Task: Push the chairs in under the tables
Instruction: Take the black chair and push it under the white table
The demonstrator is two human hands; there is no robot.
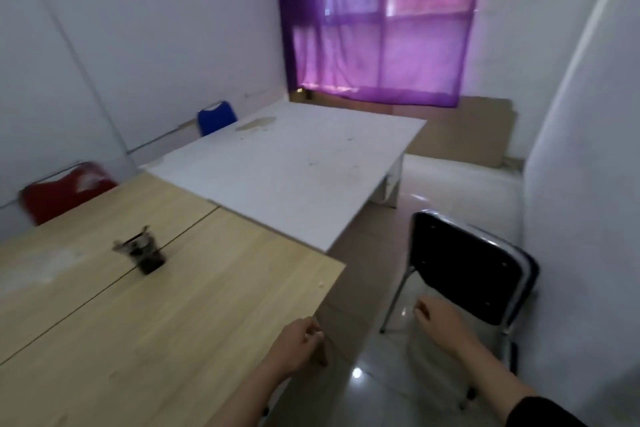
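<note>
- Both hands are out in front of the person, low in the view, and neither holds anything: the left hand (298, 343) hangs with loosely curled fingers just beside the near corner of the light wooden table with a dark seam down its middle (166, 305), and whether it touches the edge I cannot tell.
- Right hand (439, 322), fingers likewise slack and curled, hovers in front of the black padded chair with a chrome tube frame (465, 267); contact with the chair is not clear.
- That black chair stands out on the glossy pale floor tiles (450, 180), apart from both tables, its backrest toward the right wall.
- A white rectangular table with stains on its top (294, 166) butts against the far end of the wooden one.
- On the far side, a red chair with a worn backrest (65, 191) sits tucked at the wooden table, and a blue chair (216, 116) at the white one.
- A blurred dark glass cup (143, 251) stands on the wooden table over the seam.
- Purple curtains (381, 28) cover the window, with brown cardboard sheets (464, 132) leaning below.
</note>
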